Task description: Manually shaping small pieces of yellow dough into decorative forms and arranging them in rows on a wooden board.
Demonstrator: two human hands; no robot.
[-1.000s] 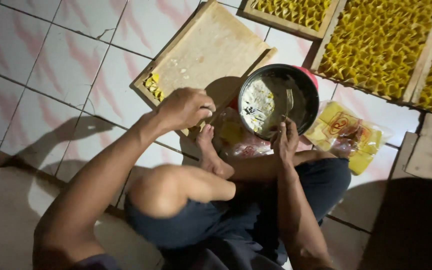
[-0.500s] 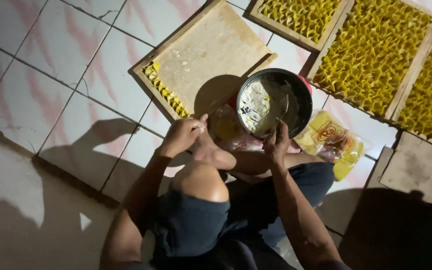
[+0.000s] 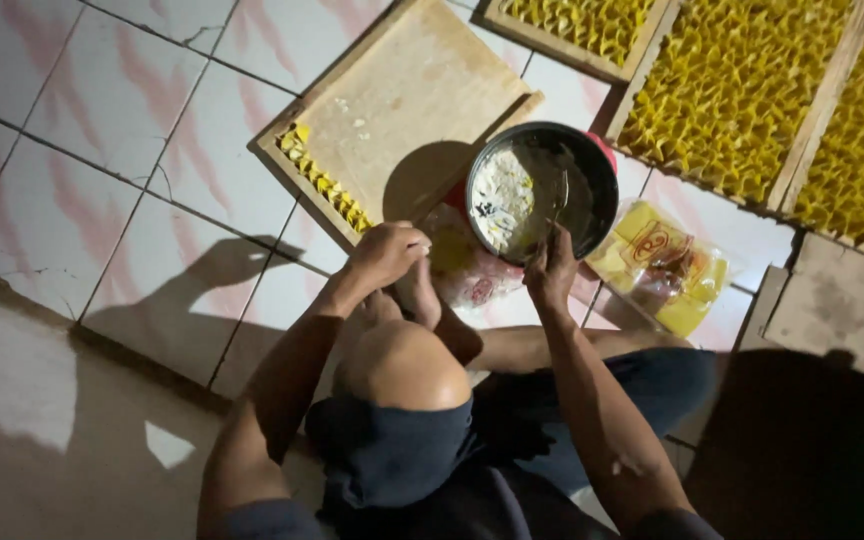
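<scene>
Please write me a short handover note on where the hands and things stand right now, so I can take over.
Left hand: closed, raised over the left foot; whether it holds anything cannot be told.
Right hand: at the near rim of the round bowl, gripping a thin utensil that reaches into the pale filling.
Wooden tray in front: one row of yellow folded pieces along its left edge, the rest bare.
Further trays at the upper right are packed with yellow pieces.
A yellow packet lies right of the bowl.
Done: the far trays, one row here. Left: most of this tray.
</scene>
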